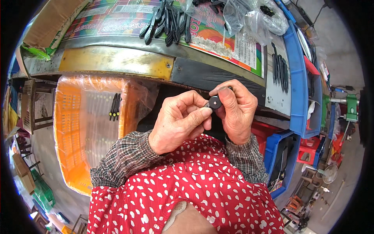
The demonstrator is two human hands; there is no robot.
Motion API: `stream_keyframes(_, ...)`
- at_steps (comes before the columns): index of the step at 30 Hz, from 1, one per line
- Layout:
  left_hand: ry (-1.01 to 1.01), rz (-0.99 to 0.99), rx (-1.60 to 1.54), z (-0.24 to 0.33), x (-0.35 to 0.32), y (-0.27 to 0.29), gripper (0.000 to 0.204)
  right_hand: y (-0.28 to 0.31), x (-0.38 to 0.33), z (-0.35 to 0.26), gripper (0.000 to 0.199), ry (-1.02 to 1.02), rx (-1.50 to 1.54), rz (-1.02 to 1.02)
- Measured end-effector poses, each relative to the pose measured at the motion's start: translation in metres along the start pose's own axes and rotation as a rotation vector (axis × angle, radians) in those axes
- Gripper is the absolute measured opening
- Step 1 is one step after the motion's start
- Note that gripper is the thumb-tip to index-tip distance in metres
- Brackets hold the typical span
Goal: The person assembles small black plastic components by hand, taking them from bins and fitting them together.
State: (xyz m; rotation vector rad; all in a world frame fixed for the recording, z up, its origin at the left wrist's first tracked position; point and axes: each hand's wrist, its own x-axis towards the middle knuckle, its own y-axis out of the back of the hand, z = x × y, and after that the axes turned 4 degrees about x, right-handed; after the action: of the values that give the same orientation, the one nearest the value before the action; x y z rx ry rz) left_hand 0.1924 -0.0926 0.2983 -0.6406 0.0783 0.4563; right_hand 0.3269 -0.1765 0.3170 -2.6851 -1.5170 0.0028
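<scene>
A small black round part (214, 102) with a pale dot at its centre sits between my two hands, just off the table's front edge. My left hand (177, 121) pinches its left side, or a small piece joined to it, between thumb and fingertips. From the other side my right hand (238, 111) grips it, thumb raised beside the disc and fingers curled behind. The rest of the part is hidden by my fingers. Beyond my hands, a pile of black handle-like pieces (169, 25) lies on the table.
On my left stands an orange crate (70, 156) lined with clear plastic, with several black pieces (115, 106) inside. Slim black pieces (279, 70) lie at the table's right end, beside a blue bin (298, 89). Another blue bin (290, 167) is lower right. Plastic bags (253, 19) lie at the back.
</scene>
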Motion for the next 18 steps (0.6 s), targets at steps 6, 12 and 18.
stream_keyframes(6,-0.038,0.027,0.048,0.002,-0.002,0.000,0.011,0.003,0.001,-0.009,0.015,-0.116,0.124,-0.017)
stream_keyframes(12,-0.102,0.083,0.087,-0.001,-0.001,0.002,0.009,0.002,0.000,-0.009,0.017,-0.105,0.087,-0.084)
stream_keyframes(18,-0.134,0.110,0.172,-0.004,-0.001,0.001,0.008,-0.004,-0.003,-0.010,0.011,-0.145,0.020,-0.056)
